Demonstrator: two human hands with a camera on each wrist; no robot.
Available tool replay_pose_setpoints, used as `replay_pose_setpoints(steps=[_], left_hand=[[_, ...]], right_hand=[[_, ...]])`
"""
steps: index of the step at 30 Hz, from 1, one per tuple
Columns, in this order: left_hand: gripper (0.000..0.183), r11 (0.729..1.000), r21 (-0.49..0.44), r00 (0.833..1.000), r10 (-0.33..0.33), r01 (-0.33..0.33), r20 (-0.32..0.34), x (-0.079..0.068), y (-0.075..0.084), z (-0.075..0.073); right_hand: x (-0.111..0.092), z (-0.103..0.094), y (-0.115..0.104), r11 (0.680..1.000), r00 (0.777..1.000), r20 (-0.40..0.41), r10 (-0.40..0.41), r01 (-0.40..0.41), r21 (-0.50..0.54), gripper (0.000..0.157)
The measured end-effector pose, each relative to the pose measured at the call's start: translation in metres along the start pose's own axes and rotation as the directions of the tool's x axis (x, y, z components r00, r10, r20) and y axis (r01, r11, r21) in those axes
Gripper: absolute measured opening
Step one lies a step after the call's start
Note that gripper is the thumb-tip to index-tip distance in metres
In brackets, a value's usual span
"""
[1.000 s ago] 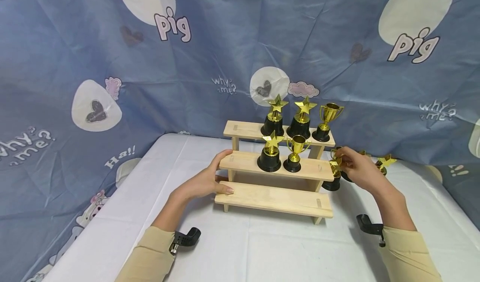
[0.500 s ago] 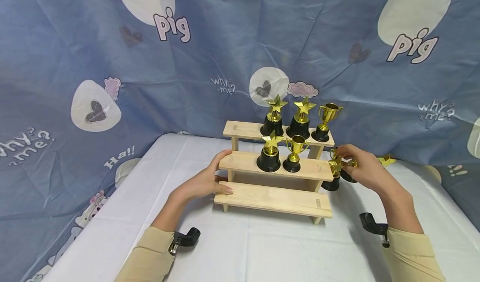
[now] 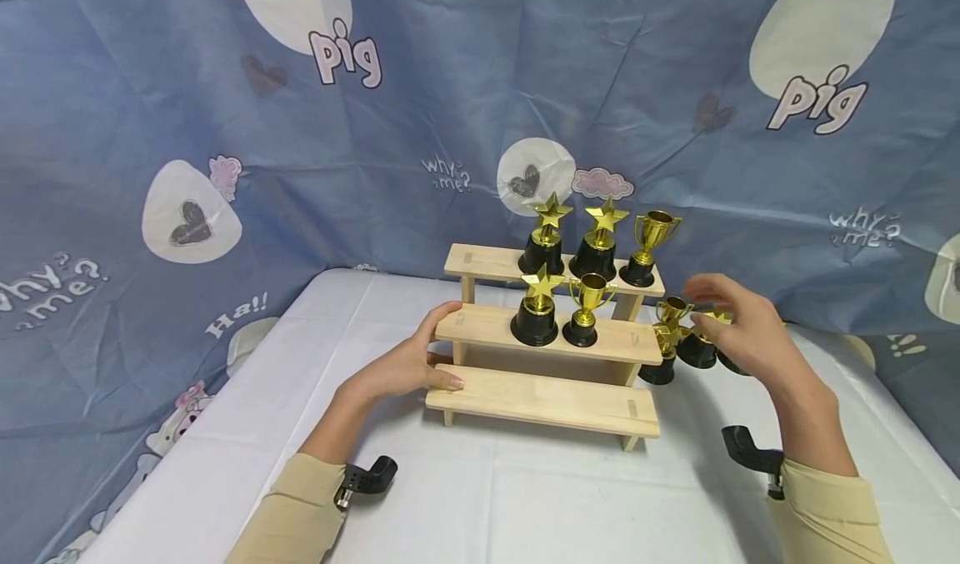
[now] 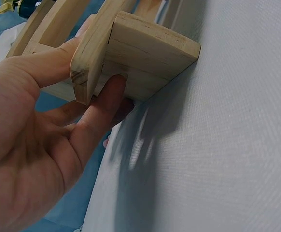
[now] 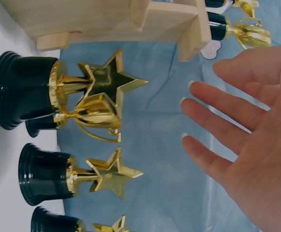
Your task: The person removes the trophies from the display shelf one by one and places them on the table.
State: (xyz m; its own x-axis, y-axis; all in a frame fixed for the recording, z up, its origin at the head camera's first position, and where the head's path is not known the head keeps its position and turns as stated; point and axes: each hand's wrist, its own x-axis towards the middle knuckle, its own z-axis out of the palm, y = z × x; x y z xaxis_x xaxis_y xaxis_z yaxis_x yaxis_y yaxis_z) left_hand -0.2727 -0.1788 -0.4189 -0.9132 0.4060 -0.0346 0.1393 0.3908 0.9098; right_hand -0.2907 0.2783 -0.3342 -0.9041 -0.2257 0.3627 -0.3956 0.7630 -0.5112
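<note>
My left hand [image 3: 405, 368] grips the left end of a three-step wooden stand [image 3: 543, 396]. In the left wrist view, thumb and fingers lie on either side of a board end [image 4: 85, 72]. My right hand [image 3: 742, 322] hovers just right of the stand with fingers spread and nothing in them. Below it, on the cloth, are a star trophy [image 3: 657, 370], a cup trophy [image 3: 675, 307] and more star trophies, partly hidden by the hand. The right wrist view shows another star trophy [image 5: 44, 174] upright on its black base, apart from the fingers.
On the top step stand two star trophies [image 3: 595, 256] and a cup trophy [image 3: 637, 272]. The middle step bears a star trophy [image 3: 535, 324] and a cup trophy [image 3: 581, 328]. A white cloth [image 3: 570, 497] covers the table, and a blue printed curtain [image 3: 420, 72] hangs behind.
My right hand has drawn away from the trophies beside the stand, up and to the right, and its fingers have spread. My left hand keeps its hold on the stand.
</note>
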Motion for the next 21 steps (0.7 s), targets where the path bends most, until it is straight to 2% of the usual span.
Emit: replay_pose_setpoints(steps=[7,13,21], left_hand=[[0.114,1.000,-0.007,1.000,0.013,-0.013,0.004,-0.001,0.000,-0.001],[0.114,0.999,0.032,1.000,0.018,-0.017,-0.016,0.000,-0.001,-0.002],[0.114,1.000,-0.014,1.000,0.011,-0.011,0.010,0.002,-0.001,-0.002]], right_hand=[[0.000,-0.002,-0.014,0.999,0.998,-0.063,-0.003,0.005,0.036,0.036],[0.001,0.003,-0.024,0.997,0.992,-0.113,-0.055,0.060,0.046,0.037],[0.001,0.011,-0.032,0.993,0.987,-0.129,-0.101,0.108,0.055,0.043]])
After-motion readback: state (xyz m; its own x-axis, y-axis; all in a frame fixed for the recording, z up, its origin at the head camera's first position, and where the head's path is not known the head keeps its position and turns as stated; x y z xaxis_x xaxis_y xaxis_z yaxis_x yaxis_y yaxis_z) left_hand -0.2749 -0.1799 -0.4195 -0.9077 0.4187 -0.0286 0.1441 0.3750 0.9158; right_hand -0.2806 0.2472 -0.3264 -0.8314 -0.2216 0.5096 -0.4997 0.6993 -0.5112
